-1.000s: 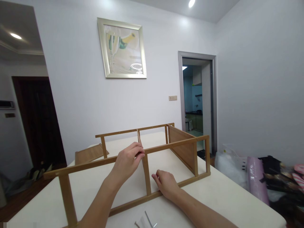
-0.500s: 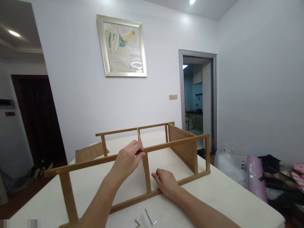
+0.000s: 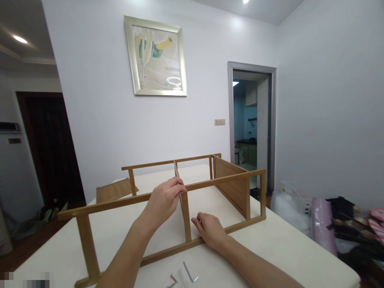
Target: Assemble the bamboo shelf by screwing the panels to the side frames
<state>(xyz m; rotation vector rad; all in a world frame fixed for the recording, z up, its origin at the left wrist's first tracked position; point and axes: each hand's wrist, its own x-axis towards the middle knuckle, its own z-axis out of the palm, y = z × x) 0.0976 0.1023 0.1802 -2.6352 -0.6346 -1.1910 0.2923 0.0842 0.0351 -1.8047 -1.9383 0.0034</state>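
Head view: from where I'm standing, the left hand [image 3: 166, 198] is nearly closed, its fingers bunched down to the thumb at the joint where the frame's [image 3: 216, 182] upper near rail meets the middle post [image 3: 187, 220]. I can't tell whether anything small is pinched between those fingertips. The right hand [image 3: 213, 230] is loosely curled, thumb tip close to the bent forefinger, resting by the lower near rail just right of that post; what it might hold inside, I can't make out. The frame sits on the white table [image 3: 285, 248], brown wood, long and open, with two ladder-like sides standing up from the tabletop. A panel [image 3: 231, 184] spans them near the right end, and a thin crosspiece [image 3: 176, 169] runs between them at the middle. Past its left end lies a loose board [image 3: 115, 191]. On the near side, in front of the lower rail, a bent metal key [image 3: 187, 272] and a screw [image 3: 173, 280] lie beside a clear plastic bag [image 3: 181, 277].
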